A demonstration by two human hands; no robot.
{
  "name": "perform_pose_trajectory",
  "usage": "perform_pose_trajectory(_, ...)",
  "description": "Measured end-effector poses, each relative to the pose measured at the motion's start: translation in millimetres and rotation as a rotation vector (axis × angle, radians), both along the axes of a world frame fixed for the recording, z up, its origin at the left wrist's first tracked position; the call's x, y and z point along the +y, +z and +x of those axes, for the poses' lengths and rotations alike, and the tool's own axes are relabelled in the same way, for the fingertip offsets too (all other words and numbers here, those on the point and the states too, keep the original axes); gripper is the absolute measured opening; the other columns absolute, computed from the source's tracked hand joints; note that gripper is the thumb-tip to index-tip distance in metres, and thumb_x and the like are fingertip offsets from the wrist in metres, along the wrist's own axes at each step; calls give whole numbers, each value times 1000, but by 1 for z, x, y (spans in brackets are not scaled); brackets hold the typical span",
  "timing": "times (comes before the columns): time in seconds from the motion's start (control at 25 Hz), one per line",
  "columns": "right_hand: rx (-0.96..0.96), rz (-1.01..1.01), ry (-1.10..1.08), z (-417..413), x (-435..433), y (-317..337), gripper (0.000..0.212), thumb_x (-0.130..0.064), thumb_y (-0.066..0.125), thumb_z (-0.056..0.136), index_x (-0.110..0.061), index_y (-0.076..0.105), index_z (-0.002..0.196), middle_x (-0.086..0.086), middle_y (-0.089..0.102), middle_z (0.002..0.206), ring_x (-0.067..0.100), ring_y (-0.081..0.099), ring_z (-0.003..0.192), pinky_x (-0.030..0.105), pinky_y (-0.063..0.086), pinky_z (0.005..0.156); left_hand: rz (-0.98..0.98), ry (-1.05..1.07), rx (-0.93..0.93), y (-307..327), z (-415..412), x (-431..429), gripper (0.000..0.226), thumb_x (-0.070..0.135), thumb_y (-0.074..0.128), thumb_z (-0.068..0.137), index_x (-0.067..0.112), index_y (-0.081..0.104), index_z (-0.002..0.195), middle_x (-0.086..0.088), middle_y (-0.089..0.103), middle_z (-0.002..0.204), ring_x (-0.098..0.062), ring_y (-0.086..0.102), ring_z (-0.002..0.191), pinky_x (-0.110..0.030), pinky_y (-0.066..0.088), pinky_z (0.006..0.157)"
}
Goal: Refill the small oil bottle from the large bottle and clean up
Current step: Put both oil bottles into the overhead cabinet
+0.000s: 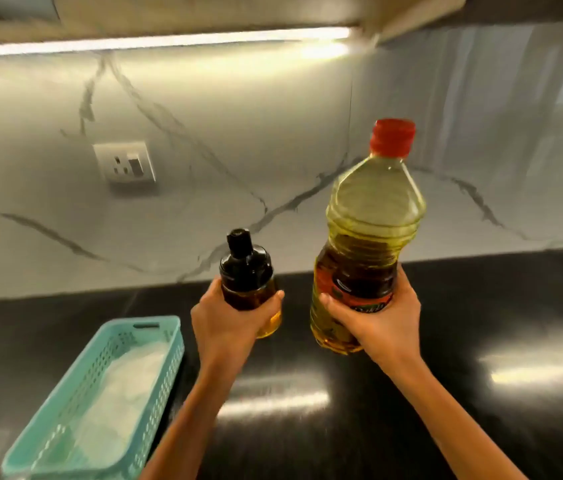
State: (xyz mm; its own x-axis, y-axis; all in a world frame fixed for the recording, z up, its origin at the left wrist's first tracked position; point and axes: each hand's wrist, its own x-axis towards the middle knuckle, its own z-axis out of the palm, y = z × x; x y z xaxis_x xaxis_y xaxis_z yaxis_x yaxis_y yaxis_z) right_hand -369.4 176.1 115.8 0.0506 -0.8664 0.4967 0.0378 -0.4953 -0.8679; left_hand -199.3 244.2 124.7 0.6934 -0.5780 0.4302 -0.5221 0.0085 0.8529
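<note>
A: Two bottles, both in the air, neither one opened. Start from the left. What is down there?

B: A teal basket (169, 327) on the black counter (481, 323), with something white lying in it. It could be cloth or paper; it is too blurred to say. My guess is that it is there for wiping up after the pour.

A: And next to it?

B: The left hand (228, 320), fingers and thumb curled round the lower body of the small bottle (247, 271). The bottle is upright above the counter, with its black cap (239, 242) on top. Amber oil shows low down, but the fingers hide how much there is.

A: Then the big one.

B: The large bottle (366, 237) is just to the right, apart from the small one and leaning a little. The right hand (377, 323) is wrapped round its lower half, at the label, probably because the weight sits there. It looks well filled with yellow oil. Its red cap (392, 138) is on.

A: So nothing has been poured?

B: I judge not. Both are closed, so they need setting down and opening first. Held low and side by side over the counter, they look meant for the bare stretch in front.
</note>
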Motion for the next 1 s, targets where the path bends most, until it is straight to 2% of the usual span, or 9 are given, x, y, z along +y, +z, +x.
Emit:
perform_pose_trajectory(0.08, -28, -81, 17, 1, -15, 60, 71, -41, 88, 43, -30, 58, 106, -14, 69, 93, 0, 67, 86, 19, 55, 72, -96, -17, -94, 65, 6, -12, 46, 41, 83, 53, 28, 62, 92, 16, 58, 76, -1, 55, 68, -10, 35, 64)
perform_pose_trajectory(0.2, -49, -219, 85, 0, -29, 157, 78, -41, 90, 43, -22, 60, 112, -6, 70, 97, 8, 68, 88, 31, 57, 76, -243, -86, -237, 170, 6, -18, 34, 46, 79, 55, 34, 59, 80, 26, 56, 70, 11, 53, 61, -10, 37, 61)
perform_pose_trajectory(0.32, -85, -323, 184, -3, -40, 241, 66, -29, 87, 49, -20, 63, 110, -5, 72, 93, 11, 69, 86, 28, 57, 73, -334, -147, -289, 261, 5, -23, 28, 48, 78, 55, 36, 58, 70, 24, 59, 70, 7, 57, 69, -16, 42, 62)
perform_pose_trajectory(0.44, -87, -411, 238, -2, -50, 318, 44, -20, 83, 62, -21, 64, 102, -7, 72, 83, 6, 69, 76, 17, 54, 60, -385, -188, -334, 336, 5, -37, 36, 48, 77, 60, 31, 58, 85, 15, 60, 79, -1, 57, 77, -20, 44, 61)
perform_pose_trajectory(0.52, -91, -425, 244, 2, -59, 359, 39, -23, 80, 65, -23, 62, 100, -6, 70, 86, 8, 69, 77, 19, 55, 61, -409, -154, -337, 372, 10, -53, 48, 50, 77, 62, 24, 56, 97, 12, 58, 81, -4, 55, 74, -19, 41, 56)
perform_pose_trajectory(0.6, -101, -400, 241, 9, -71, 392, 40, -29, 80, 66, -23, 59, 99, -4, 67, 90, 12, 67, 82, 24, 53, 66, -409, -114, -327, 394, 18, -70, 54, 52, 76, 63, 21, 52, 100, 9, 55, 81, -6, 53, 71, -20, 39, 54)
perform_pose_trajectory(0.68, -107, -351, 240, 18, -87, 413, 43, -32, 80, 65, -23, 54, 97, -3, 64, 92, 12, 63, 84, 24, 49, 63, -379, -55, -335, 404, 29, -87, 54, 54, 75, 63, 20, 49, 96, 7, 53, 80, -9, 52, 70, -22, 39, 55)
perform_pose_trajectory(0.8, -78, -264, 244, 32, -112, 425, 60, -34, 82, 62, -18, 49, 109, 0, 61, 96, 14, 60, 85, 26, 48, 64, -326, 41, -314, 400, 47, -111, 57, 55, 75, 63, 18, 50, 97, 1, 56, 87, -16, 54, 77, -28, 45, 63)
perform_pose_trajectory(1.0, -48, -227, 225, 48, -148, 424, 55, -31, 84, 55, -18, 51, 97, 1, 62, 90, 16, 61, 81, 25, 46, 55, -300, 126, -304, 389, 65, -136, 66, 54, 76, 62, 13, 52, 108, -3, 57, 90, -21, 57, 83, -34, 50, 75)
